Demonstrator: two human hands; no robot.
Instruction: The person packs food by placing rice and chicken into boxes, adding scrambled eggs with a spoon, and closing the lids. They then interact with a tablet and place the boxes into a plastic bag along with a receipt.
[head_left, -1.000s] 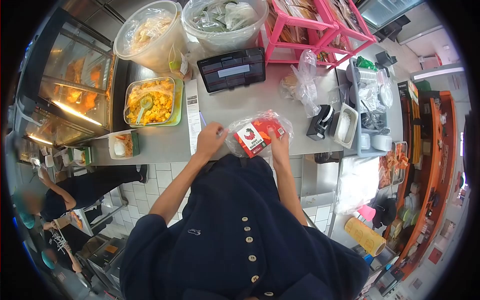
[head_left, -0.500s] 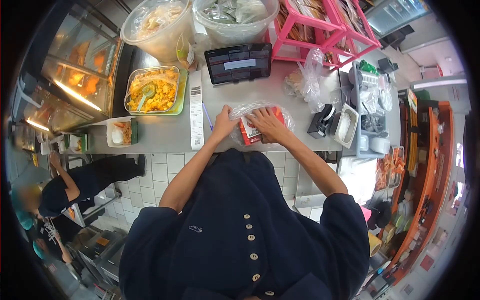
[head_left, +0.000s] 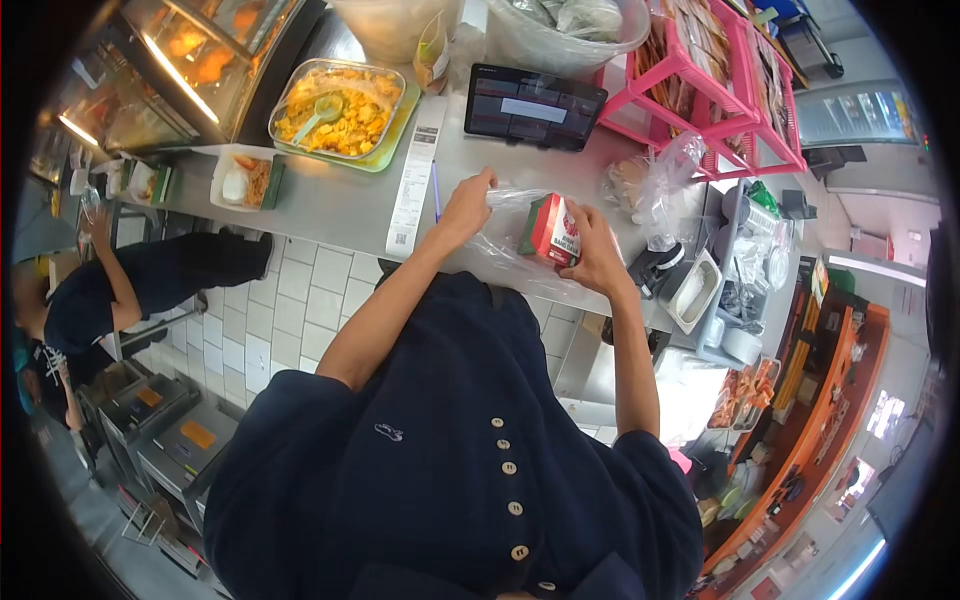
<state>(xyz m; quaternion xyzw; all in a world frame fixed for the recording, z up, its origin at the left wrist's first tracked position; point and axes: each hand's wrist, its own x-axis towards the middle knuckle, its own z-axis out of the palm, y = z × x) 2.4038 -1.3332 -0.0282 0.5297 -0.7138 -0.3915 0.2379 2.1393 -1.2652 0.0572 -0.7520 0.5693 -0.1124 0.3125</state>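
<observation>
A small red, white and green food box [head_left: 550, 230] sits tilted on the steel counter within a clear plastic bag [head_left: 497, 238]. My left hand [head_left: 468, 210] pinches the left edge of that bag, stretching the film away from the box. Curled around the right side of the box is my right hand [head_left: 600, 252], with its fingers along the far edge and thumb near the front. A long printed receipt [head_left: 415, 180] and a purple pen [head_left: 436, 192] lie left of my left hand. Behind the box stands a tablet [head_left: 533, 107] with a lit screen.
A tray of yellow food [head_left: 340, 108] with a spoon is at the back left, near an open box of rice [head_left: 246, 178]. Pink baskets [head_left: 700, 90] hold flat packets at the back right. A metal tin [head_left: 692, 298] stands right. Another person [head_left: 110, 290] works at left.
The view has turned, shifting the counter. My right hand has gone from lying over the box to gripping its right side, and the box is now tilted. More bag film stretches between my hands.
</observation>
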